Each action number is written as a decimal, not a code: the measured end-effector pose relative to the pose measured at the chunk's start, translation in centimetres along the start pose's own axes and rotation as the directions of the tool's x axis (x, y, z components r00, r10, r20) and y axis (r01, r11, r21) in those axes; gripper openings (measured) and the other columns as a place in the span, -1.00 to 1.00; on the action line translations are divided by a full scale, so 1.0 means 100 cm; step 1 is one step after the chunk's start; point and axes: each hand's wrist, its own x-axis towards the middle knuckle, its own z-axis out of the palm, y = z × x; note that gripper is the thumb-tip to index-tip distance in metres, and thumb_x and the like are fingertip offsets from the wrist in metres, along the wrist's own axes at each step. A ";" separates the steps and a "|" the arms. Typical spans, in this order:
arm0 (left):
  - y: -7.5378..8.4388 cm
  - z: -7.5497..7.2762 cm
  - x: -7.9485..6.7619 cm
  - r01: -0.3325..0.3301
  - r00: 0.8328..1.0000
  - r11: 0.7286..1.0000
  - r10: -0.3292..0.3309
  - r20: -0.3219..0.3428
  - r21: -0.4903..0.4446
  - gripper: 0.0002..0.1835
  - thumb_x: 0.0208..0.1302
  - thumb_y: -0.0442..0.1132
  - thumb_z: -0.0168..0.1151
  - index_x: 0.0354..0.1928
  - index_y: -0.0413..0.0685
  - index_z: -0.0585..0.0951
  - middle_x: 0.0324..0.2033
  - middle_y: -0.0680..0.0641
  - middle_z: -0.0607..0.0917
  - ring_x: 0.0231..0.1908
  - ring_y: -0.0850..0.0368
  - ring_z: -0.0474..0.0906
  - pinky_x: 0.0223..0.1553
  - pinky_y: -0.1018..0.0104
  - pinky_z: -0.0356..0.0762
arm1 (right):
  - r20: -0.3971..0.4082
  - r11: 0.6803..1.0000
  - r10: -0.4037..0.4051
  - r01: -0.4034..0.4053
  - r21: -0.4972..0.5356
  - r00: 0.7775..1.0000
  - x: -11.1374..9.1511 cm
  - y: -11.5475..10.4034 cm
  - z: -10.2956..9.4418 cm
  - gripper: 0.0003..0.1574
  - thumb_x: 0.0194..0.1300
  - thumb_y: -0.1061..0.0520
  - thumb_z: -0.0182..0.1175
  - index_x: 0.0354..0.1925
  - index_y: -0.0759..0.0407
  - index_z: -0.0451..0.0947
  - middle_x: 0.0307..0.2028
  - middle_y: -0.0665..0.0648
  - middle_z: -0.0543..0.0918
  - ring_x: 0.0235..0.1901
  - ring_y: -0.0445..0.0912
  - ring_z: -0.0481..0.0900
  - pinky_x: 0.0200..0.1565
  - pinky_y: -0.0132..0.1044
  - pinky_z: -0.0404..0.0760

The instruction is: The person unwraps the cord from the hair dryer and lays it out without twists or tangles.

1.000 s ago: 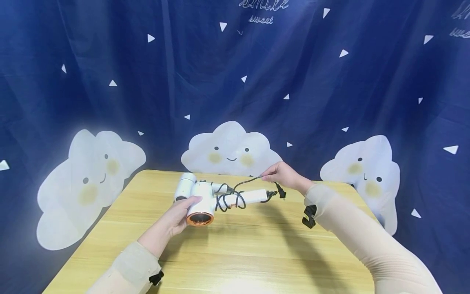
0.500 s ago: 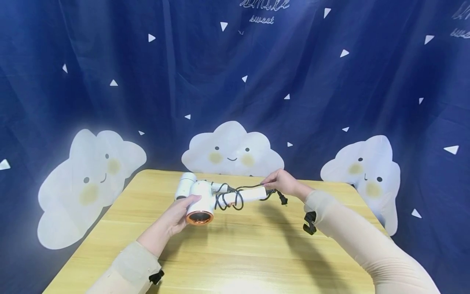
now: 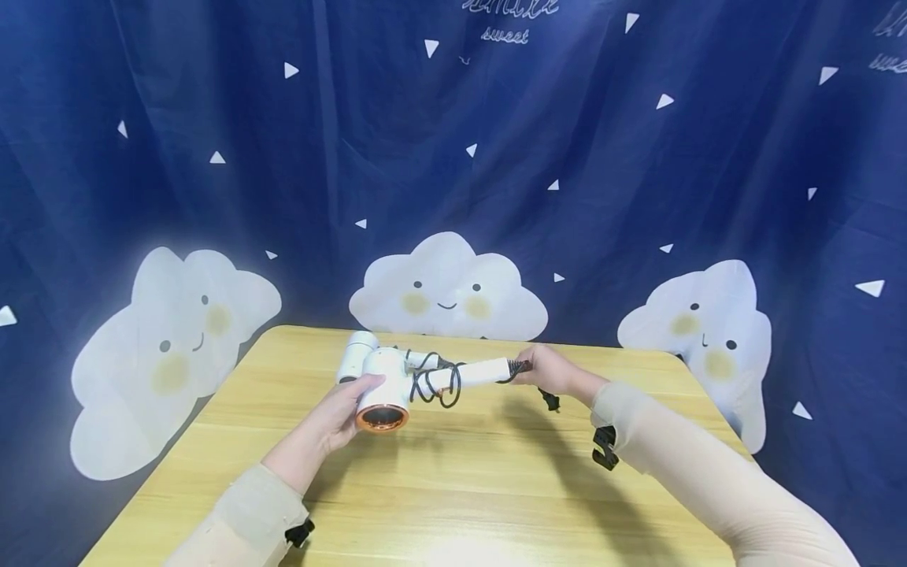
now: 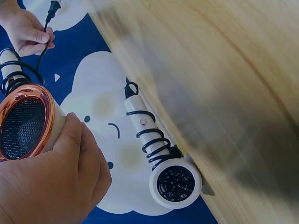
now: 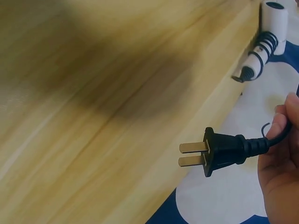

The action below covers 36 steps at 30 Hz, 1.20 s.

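Note:
My left hand (image 3: 346, 411) grips the barrel of a white hair dryer (image 3: 387, 372), whose copper-coloured ring (image 4: 50, 103) surrounds a dark mesh grille. The dryer's handle points right, with loose loops of black cord (image 3: 457, 387) around it. At the handle's end is my right hand (image 3: 551, 370), pinching the cord between thumb and fingers. A black two-pin plug (image 5: 224, 149) sticks out past those fingers in the right wrist view, its flat metal prongs bare. Part of the dryer is hidden by the left hand in the left wrist view.
Behind the held dryer, a second white hair dryer (image 4: 175, 183) lies near the table's far edge, its cord wound tightly around the handle. The wooden table (image 3: 453, 488) meets a blue curtain (image 3: 453, 189) printed with clouds.
My right hand has come down from above the handle to its end, carrying the cord and plug lower. The raised span of cord has dropped. My left hand and the dryer have hardly moved.

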 end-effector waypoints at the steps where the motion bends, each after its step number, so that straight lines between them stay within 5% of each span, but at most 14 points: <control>1: 0.000 0.000 0.000 0.000 1.000 1.000 0.000 0.002 0.001 -0.38 0.21 -0.12 0.15 0.16 -0.36 0.17 -0.19 -0.14 0.56 -0.22 0.05 0.60 -0.13 0.24 0.57 | 0.008 1.000 0.010 -0.010 0.005 1.000 -0.002 -0.001 0.001 -0.93 0.09 0.15 0.31 -0.48 0.12 0.67 -0.58 0.01 0.59 -0.68 -0.22 0.23 -0.55 -0.37 0.31; 6: 0.001 -0.001 -0.001 0.001 1.000 1.000 -0.001 0.011 0.002 -0.37 0.22 -0.11 0.14 0.17 -0.35 0.15 -0.18 -0.13 0.55 -0.22 0.05 0.60 -0.13 0.25 0.57 | 0.030 1.000 0.015 -0.015 0.001 0.999 -0.008 -0.002 0.004 -0.92 0.11 0.13 0.30 -0.40 0.10 0.71 -0.38 0.03 0.65 -0.54 -0.24 0.40 -0.45 -0.35 0.43; 12: 0.002 -0.003 -0.002 0.001 1.000 1.000 -0.001 -0.003 -0.014 -0.34 0.22 -0.12 0.14 0.19 -0.36 0.12 -0.17 -0.14 0.53 -0.21 0.06 0.59 -0.11 0.26 0.56 | 0.048 0.996 -0.088 0.088 0.009 0.995 -0.015 -0.003 0.008 -0.88 0.11 0.20 0.29 -0.33 0.08 0.71 -0.41 -0.02 0.69 -0.43 -0.26 0.56 -0.35 -0.41 0.55; 36: 0.004 -0.010 -0.004 0.020 0.999 1.000 -0.021 -0.040 -0.021 -0.30 0.19 -0.09 0.17 0.19 -0.40 0.13 -0.20 -0.12 0.54 -0.26 0.10 0.60 -0.14 0.29 0.57 | 0.105 0.978 -0.208 0.207 0.023 0.973 -0.039 -0.028 0.001 -0.88 0.06 0.25 0.32 -0.35 0.12 0.71 -0.48 -0.04 0.64 -0.42 -0.26 0.56 -0.35 -0.41 0.56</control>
